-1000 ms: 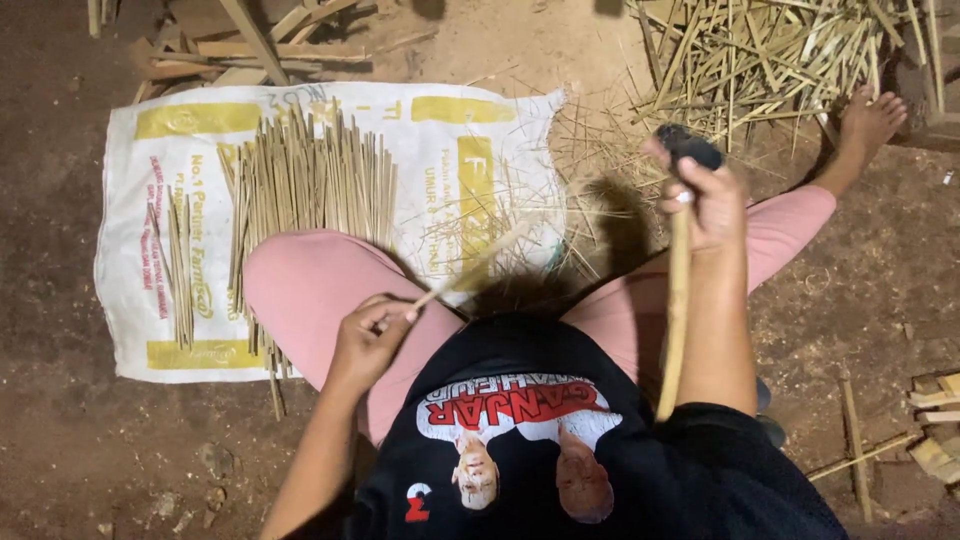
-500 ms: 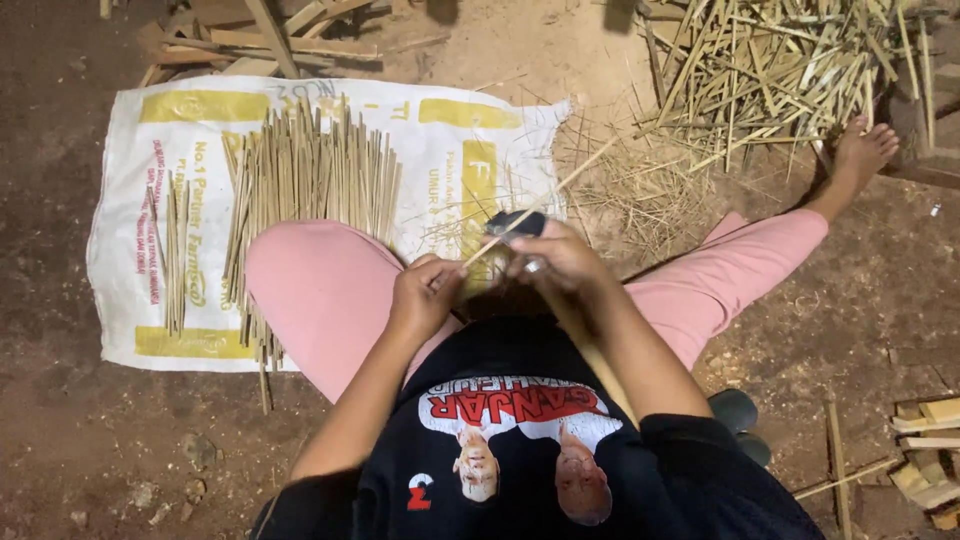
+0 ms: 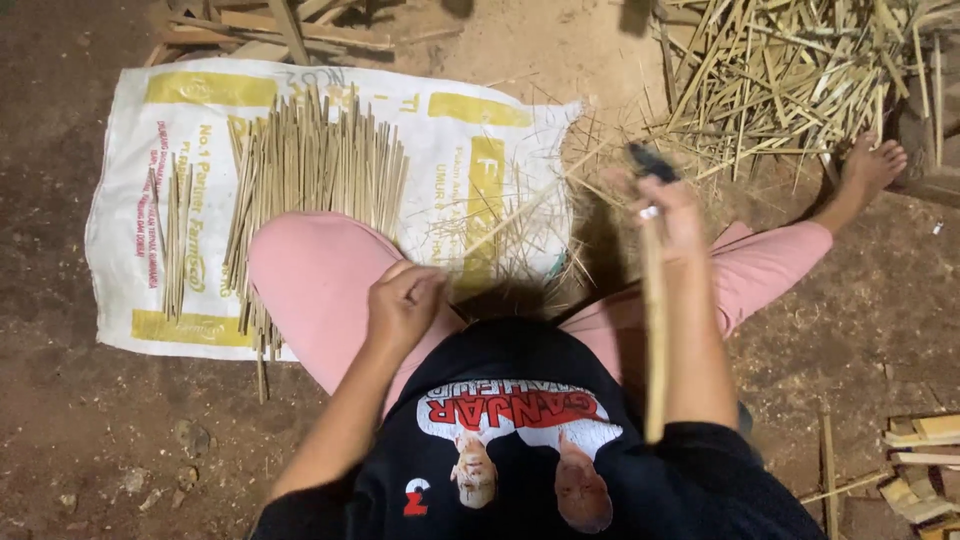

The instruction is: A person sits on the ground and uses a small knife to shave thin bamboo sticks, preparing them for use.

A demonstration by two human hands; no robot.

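I sit on the dirt ground with my legs in pink trousers stretched out. My left hand (image 3: pixel 405 300) rests on my left thigh and pinches the near end of a thin bamboo stick (image 3: pixel 510 215) that points up and to the right. My right hand (image 3: pixel 668 205) is raised over my right thigh and grips a knife with a long pale handle (image 3: pixel 655 330) running back along my forearm; its dark blade (image 3: pixel 650 160) sticks out above the fist, blurred by motion.
A white woven sack (image 3: pixel 190 140) lies ahead with a row of trimmed bamboo sticks (image 3: pixel 310 180) on it. A heap of rough bamboo strips (image 3: pixel 800 70) lies at top right, shavings (image 3: pixel 520 250) between my legs, wood offcuts (image 3: pixel 925 460) at lower right.
My right hand with the knife came down to the stick at my left hand, then swept away up and to the right. My left hand kept hold of the stick on my thigh.
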